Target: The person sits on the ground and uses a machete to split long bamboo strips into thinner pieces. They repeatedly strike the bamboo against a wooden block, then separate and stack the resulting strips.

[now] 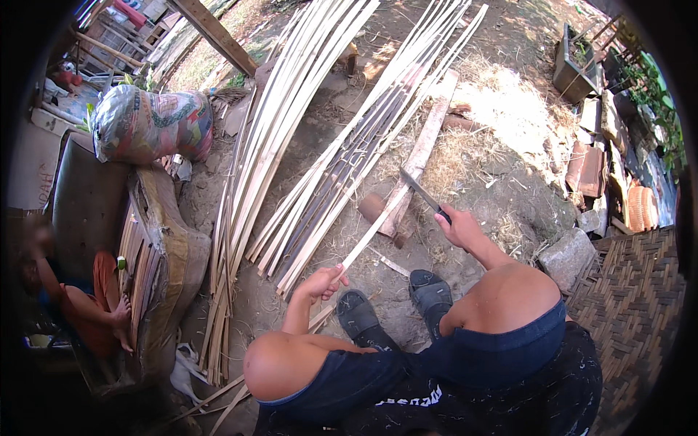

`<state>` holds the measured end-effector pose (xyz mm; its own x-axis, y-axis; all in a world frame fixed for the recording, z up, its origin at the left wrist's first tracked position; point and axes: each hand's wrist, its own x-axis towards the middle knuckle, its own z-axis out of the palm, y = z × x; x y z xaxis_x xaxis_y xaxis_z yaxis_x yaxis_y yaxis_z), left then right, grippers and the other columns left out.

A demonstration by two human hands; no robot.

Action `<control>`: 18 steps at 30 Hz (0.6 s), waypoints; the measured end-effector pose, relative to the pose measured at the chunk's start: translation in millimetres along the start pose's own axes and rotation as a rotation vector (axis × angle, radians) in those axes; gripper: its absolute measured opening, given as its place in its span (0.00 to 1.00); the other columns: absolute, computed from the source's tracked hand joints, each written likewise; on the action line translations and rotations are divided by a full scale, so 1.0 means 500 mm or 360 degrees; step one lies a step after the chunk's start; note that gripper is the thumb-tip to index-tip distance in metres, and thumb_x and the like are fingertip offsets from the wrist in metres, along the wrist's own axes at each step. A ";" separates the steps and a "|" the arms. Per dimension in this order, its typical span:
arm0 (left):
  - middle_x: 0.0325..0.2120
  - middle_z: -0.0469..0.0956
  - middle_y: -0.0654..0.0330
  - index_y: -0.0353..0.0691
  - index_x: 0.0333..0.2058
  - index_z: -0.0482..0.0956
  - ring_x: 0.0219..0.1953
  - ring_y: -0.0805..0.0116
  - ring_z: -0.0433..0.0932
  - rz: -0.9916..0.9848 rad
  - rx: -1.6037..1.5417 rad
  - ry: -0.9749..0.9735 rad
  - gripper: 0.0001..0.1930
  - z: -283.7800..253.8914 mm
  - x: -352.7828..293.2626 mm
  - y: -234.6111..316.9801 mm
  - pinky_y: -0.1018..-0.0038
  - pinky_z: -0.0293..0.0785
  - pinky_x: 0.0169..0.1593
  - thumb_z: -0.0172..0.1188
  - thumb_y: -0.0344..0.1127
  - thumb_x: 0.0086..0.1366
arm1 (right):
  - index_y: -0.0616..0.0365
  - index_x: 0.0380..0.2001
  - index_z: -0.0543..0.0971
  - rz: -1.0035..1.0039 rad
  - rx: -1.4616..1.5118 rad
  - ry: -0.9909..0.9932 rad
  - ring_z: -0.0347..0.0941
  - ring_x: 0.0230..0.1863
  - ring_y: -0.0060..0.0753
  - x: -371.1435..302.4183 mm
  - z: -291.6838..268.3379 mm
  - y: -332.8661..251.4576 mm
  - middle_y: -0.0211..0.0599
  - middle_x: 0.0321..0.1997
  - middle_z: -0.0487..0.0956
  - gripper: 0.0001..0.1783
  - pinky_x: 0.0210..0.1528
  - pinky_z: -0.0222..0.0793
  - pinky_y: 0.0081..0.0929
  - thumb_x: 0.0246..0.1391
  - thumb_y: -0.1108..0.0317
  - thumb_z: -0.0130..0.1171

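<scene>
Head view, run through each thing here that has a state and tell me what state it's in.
Left hand: closed around the bamboo strip.
Right hand: closed on the knife handle.
Bamboo strip: held slanted, resting on the wooden block.
Knife: raised, blade at the strip.
Wooden block: lying on the ground.
Stuffed sack: full, lying on its side.
</scene>
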<state>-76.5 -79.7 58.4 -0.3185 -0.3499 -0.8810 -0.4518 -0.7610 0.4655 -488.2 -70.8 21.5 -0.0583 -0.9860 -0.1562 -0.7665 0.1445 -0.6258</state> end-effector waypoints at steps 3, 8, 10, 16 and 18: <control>0.12 0.54 0.74 0.37 0.35 0.76 0.14 0.80 0.50 -0.0069 -0.0046 0.0001 0.26 -0.003 -0.021 -0.020 0.78 0.48 0.18 0.42 0.55 0.75 | 0.50 0.54 0.76 -0.0793 -0.0140 -0.0116 0.79 0.33 0.61 -0.050 0.050 -0.031 0.55 0.28 0.81 0.22 0.36 0.74 0.51 0.63 0.51 0.54; 0.12 0.55 0.73 0.38 0.34 0.78 0.14 0.80 0.50 -0.0075 0.0020 -0.0033 0.26 -0.003 -0.019 -0.034 0.78 0.49 0.19 0.41 0.56 0.75 | 0.54 0.54 0.76 0.0052 0.0079 0.0072 0.78 0.39 0.66 -0.003 -0.013 0.037 0.58 0.37 0.81 0.24 0.45 0.75 0.49 0.62 0.50 0.55; 0.12 0.55 0.73 0.37 0.35 0.77 0.13 0.80 0.50 -0.0068 0.0023 0.0024 0.27 0.010 -0.020 -0.023 0.78 0.48 0.18 0.42 0.56 0.75 | 0.53 0.52 0.77 -0.0200 -0.0005 -0.0018 0.79 0.37 0.62 -0.004 0.008 0.010 0.56 0.32 0.82 0.22 0.41 0.74 0.51 0.62 0.51 0.55; 0.13 0.63 0.71 0.35 0.34 0.79 0.14 0.79 0.61 0.0149 0.0056 0.0014 0.29 -0.008 -0.039 -0.022 0.76 0.61 0.18 0.46 0.60 0.73 | 0.52 0.51 0.77 -0.0079 -0.0154 0.0122 0.78 0.36 0.65 0.042 -0.004 0.035 0.58 0.34 0.81 0.21 0.39 0.73 0.55 0.62 0.51 0.55; 0.16 0.66 0.68 0.34 0.34 0.80 0.16 0.78 0.65 0.0313 0.0052 0.0062 0.31 -0.027 -0.094 -0.028 0.76 0.65 0.20 0.46 0.61 0.72 | 0.52 0.51 0.77 -0.0238 -0.0288 0.0123 0.78 0.37 0.65 0.064 -0.003 0.018 0.58 0.33 0.81 0.20 0.39 0.73 0.54 0.63 0.52 0.54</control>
<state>-43.8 -60.2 92.0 -0.3709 -0.5114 -0.7752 -0.4110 -0.6582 0.6308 -497.8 -101.1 12.2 0.0210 -0.9997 -0.0087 -0.8718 -0.0141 -0.4897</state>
